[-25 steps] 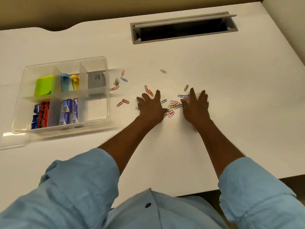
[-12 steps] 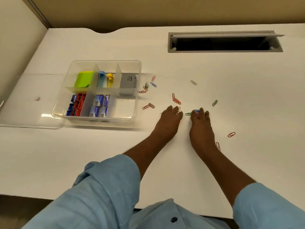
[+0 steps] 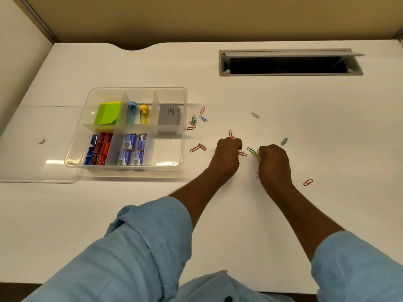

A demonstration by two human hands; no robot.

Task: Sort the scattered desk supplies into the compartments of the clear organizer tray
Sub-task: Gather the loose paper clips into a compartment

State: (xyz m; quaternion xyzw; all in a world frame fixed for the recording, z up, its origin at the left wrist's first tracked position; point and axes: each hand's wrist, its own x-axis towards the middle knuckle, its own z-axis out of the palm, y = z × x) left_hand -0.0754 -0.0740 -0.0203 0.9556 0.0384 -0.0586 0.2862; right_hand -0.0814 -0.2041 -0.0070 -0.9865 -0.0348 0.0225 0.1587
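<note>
Coloured paper clips lie scattered on the white desk right of the clear organizer tray point(image 3: 184, 105). My left hand point(image 3: 226, 155) has its fingers curled over clips, with a pink clip point(image 3: 242, 154) showing at its right edge. Beside it, my right hand point(image 3: 273, 163) curls its fingers round a small bunch of green and yellow clips point(image 3: 254, 153). Loose clips remain near the tray's right wall point(image 3: 197, 122) and at the far right point(image 3: 308, 182). The tray holds green sticky notes point(image 3: 108, 113), two tubes, a grey box point(image 3: 169, 116), sharpeners and staple boxes; its front right compartment looks empty.
A grey cable slot point(image 3: 290, 62) is open at the back of the desk. The tray's clear lid point(image 3: 32, 162) lies flat under and left of the tray. A small white speck point(image 3: 41, 140) sits on it. Walls close the desk at left and back.
Both hands went from flat, spread fingers sweeping clips together to curled fingers gathering them. The camera view shifted, so the tray now appears nearer the middle.
</note>
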